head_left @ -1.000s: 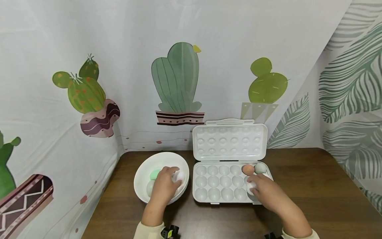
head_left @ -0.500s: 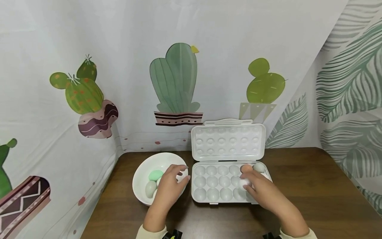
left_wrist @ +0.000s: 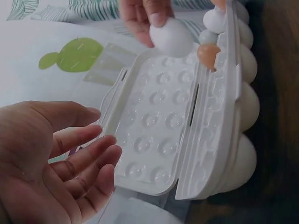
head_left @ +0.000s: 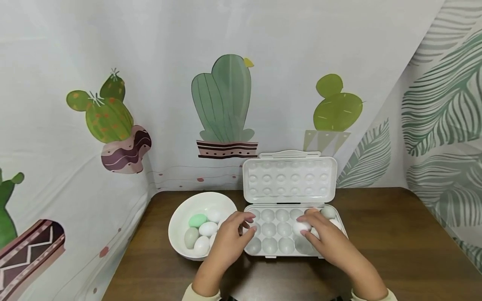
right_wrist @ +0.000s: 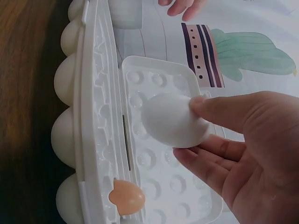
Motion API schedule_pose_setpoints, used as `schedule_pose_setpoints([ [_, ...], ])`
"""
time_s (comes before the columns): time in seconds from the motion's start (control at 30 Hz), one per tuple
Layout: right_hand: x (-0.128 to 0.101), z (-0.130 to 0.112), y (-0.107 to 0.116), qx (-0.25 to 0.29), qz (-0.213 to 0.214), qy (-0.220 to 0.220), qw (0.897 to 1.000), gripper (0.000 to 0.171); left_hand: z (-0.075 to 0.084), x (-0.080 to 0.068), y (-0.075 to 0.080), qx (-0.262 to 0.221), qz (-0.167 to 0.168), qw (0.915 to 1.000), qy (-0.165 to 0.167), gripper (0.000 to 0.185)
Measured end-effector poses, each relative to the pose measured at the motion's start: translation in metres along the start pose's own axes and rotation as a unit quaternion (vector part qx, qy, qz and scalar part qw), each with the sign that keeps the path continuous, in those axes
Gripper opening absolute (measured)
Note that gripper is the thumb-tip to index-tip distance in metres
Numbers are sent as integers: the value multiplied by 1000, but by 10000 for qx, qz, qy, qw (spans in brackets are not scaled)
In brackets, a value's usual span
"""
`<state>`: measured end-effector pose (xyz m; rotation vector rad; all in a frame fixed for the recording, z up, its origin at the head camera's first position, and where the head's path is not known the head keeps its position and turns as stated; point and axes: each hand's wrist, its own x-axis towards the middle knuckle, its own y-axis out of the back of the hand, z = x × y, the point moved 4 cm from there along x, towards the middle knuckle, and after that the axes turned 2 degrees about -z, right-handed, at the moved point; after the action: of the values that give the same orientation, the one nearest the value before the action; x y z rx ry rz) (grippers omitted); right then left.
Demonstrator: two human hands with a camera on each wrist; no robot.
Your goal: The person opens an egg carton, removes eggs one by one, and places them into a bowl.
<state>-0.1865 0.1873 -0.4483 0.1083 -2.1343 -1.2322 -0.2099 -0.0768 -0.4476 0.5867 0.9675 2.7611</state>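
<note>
A white egg (right_wrist: 175, 120) is pinched between the thumb and fingers of my right hand (head_left: 327, 234), above the right half of the white egg box (head_left: 276, 251). My left hand (head_left: 230, 238), holding nothing, hovers over the box's left edge with its fingers loosely bent. An orange egg (right_wrist: 128, 197) sits in the box's back row, partly behind the right hand in the head view. Beside it, in the back right corner, is a pale grey-green egg (head_left: 328, 212). A white egg (left_wrist: 214, 20) also lies at that end. The cups toward the left hold no eggs.
A white bowl (head_left: 177, 211) stands left of the box, holding several white eggs, a mint-green egg (head_left: 197, 220) and a grey-green egg (head_left: 191, 237). The box's lid (head_left: 290, 179) stands raised at the back, near the cactus-print cloth (head_left: 169, 104). Brown table (head_left: 384, 234) surrounds both.
My left hand has left a white egg in the bowl and moved right, to the box's edge. My right hand has shifted slightly left with a white egg.
</note>
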Motion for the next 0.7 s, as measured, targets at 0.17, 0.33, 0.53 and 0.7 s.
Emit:
schedule_pose_setpoints([
  [0.17,2,-1,0,152,127,63,9998,33,1,0,-9,20,-228,9997,-101,27],
  [0.33,3,-5,-2,434,184,102,9988,34,4,-2,-17,-233,-402,9988,-137,34],
  [0.53,6,-14,-4,687,232,180,9972,34,10,-3,-27,-597,-539,9964,-258,44],
  [0.7,6,-22,-9,809,213,187,9963,37,14,-4,-32,-646,-601,9957,-275,43],
])
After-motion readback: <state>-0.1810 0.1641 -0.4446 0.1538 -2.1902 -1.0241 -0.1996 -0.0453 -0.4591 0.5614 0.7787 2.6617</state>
